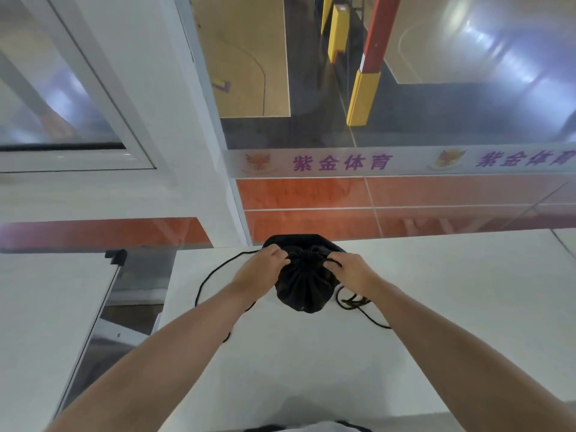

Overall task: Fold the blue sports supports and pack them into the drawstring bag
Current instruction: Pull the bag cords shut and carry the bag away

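A black drawstring bag (304,285) sits bunched on the white table (436,307), its mouth gathered almost closed. My left hand (260,269) grips the left side of the gathered mouth. My right hand (349,269) grips the right side. Black cords (205,279) loop out over the table on both sides of the bag. No blue sports supports are visible; the inside of the bag is hidden.
A second white table (46,322) stands to the left across a narrow gap. A glass wall with a lettered strip (343,162) rises right behind the table's far edge. A white pillar (174,135) stands at the back left.
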The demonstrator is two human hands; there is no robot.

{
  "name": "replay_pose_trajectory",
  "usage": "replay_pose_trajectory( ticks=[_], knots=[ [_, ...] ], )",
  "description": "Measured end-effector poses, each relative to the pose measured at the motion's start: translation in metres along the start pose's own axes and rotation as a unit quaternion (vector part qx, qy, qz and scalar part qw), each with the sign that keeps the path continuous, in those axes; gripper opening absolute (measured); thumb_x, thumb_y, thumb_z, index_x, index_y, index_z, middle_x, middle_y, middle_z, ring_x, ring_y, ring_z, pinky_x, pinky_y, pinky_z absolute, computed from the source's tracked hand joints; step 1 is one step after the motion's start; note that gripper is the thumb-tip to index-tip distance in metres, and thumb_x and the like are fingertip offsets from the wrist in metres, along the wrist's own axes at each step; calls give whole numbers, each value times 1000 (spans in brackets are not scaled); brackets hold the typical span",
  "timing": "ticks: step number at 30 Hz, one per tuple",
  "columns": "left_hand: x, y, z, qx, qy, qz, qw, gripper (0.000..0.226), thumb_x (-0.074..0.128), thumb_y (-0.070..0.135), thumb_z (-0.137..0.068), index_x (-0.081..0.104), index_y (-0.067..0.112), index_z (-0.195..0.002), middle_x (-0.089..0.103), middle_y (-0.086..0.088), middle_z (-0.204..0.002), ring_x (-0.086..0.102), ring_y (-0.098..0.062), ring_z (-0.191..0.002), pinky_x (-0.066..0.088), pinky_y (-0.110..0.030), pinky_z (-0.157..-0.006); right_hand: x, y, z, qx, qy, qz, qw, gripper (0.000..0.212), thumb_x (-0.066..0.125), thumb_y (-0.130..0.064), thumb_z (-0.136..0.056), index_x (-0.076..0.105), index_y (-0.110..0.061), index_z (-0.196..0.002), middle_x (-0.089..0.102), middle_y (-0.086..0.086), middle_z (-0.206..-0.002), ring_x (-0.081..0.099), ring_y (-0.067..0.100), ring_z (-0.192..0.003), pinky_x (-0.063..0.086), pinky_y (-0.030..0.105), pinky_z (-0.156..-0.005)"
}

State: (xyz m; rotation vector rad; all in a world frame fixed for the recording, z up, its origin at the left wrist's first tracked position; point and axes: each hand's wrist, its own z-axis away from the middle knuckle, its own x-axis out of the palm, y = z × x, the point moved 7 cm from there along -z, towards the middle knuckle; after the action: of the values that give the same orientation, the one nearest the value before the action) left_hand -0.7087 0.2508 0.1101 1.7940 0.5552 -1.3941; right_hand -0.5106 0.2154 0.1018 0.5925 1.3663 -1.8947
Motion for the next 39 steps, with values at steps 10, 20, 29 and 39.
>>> replay_pose_trajectory(
  ticks=[10,20,29,39],
  knots=[
    [-42,-8,-14,57,-42,-105,992,49,25,32,-97,70,14,-91,66,4,-89,55,-20,-91,53,-37,-79,-52,-13,14,-17,-16,33,999,34,55,-37,-100,61,-25,-68,53,-11,-58,50,6,-55,38,22,-56],
    [4,58,-24,-85,-121,31,989,77,53,62,-81,34,25,-145,46,2,-144,43,-22,-131,42,-46,-105,-66,10,35,-2,-5,17,1000,35,57,-28,-98,55,-28,-63,53,-11,-61,47,5,-56,35,15,-53],
    [22,121,-43,-58,-38,70,995,15,49,31,-95,59,21,-101,66,5,-98,63,-21,-91,43,-30,-74,-99,43,67,19,42,-40,998,36,54,-30,-99,52,-28,-64,54,-11,-64,45,6,-55,35,19,-55],
    [-48,175,-42,99,-5,190,977,15,49,19,-100,62,18,-105,68,3,-101,60,-13,-90,47,-26,-81,-111,25,132,-32,130,1,991,45,77,-31,-79,61,-26,-122,59,-9,-113,55,17,-107,47,42,-97]
  ],
)
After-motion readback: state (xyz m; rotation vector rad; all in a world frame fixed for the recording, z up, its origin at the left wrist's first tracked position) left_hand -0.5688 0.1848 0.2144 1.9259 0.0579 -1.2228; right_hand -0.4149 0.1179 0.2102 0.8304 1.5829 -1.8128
